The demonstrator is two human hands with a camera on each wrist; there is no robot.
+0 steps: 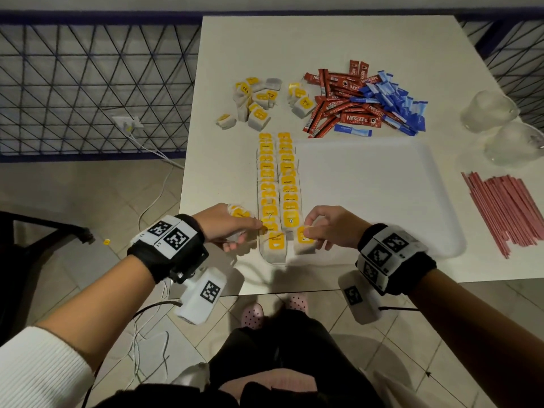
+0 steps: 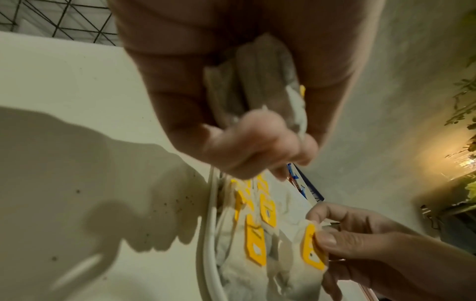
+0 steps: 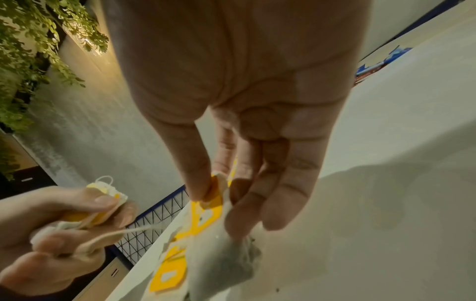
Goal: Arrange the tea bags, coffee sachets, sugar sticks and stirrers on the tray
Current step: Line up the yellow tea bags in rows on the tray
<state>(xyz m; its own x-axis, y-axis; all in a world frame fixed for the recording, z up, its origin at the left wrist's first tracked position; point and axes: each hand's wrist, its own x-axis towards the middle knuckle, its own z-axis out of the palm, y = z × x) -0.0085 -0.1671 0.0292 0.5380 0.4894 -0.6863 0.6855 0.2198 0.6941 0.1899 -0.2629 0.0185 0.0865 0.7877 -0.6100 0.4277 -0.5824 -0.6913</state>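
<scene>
Two rows of yellow-tagged tea bags (image 1: 278, 184) lie along the left side of the white tray (image 1: 376, 184). My left hand (image 1: 226, 225) grips a bunch of tea bags (image 2: 255, 85) at the tray's near left corner. My right hand (image 1: 326, 228) pinches one tea bag (image 1: 304, 238) by its yellow tag (image 3: 213, 195) at the near end of the right row. Loose tea bags (image 1: 254, 101), red coffee sachets (image 1: 344, 104) and blue sugar sticks (image 1: 394, 101) lie in heaps beyond the tray. Pink stirrers (image 1: 506, 210) lie to the tray's right.
Two clear plastic cups (image 1: 500, 125) lie on the white table (image 1: 323, 39) at the far right. A dark mesh fence (image 1: 88, 83) runs left of the table. White cables (image 1: 153, 201) trail over the tiled floor. The table's near edge is just behind my wrists.
</scene>
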